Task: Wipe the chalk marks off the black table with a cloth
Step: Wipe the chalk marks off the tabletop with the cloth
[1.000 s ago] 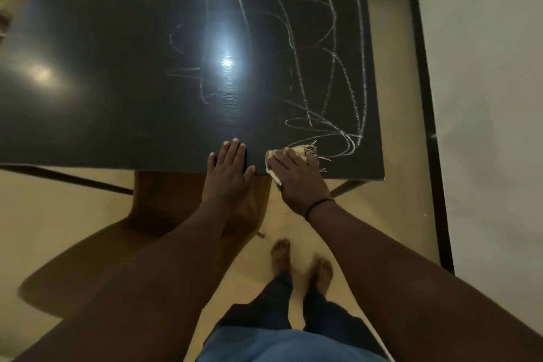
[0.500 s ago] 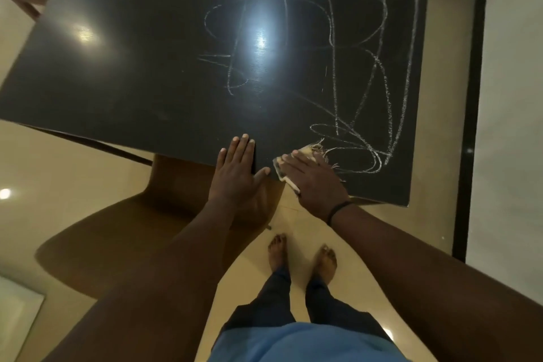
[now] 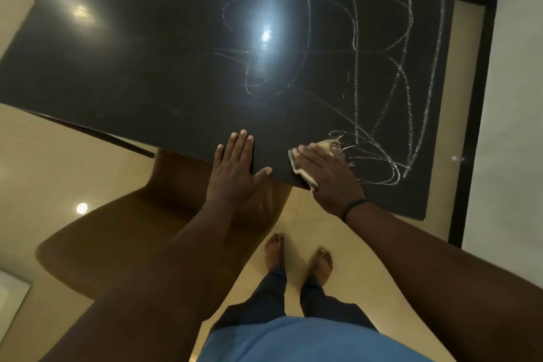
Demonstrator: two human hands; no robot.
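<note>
The black table [image 3: 141, 62] fills the upper part of the head view. White chalk marks [image 3: 379, 67] loop across its right half, with fainter ones near the middle. A pale frayed cloth [image 3: 324, 145] lies on the near edge of the table at the lower end of the scribbles. My right hand [image 3: 326, 173] presses flat on the cloth with straight fingers, covering most of it. My left hand [image 3: 235, 170] rests flat on the table's near edge, to the left of the cloth, fingers straight.
A brown chair [image 3: 123, 232] stands under the table's near edge on my left. A white wall [image 3: 517, 126] with a black skirting [image 3: 473, 114] runs close along the table's right side. My bare feet [image 3: 296, 256] stand on the cream floor.
The view has tilted and shifted, so the table looks rotated. My right hand with the cloth has slid slightly further onto the table toward the marks. My left hand stays at the edge.
</note>
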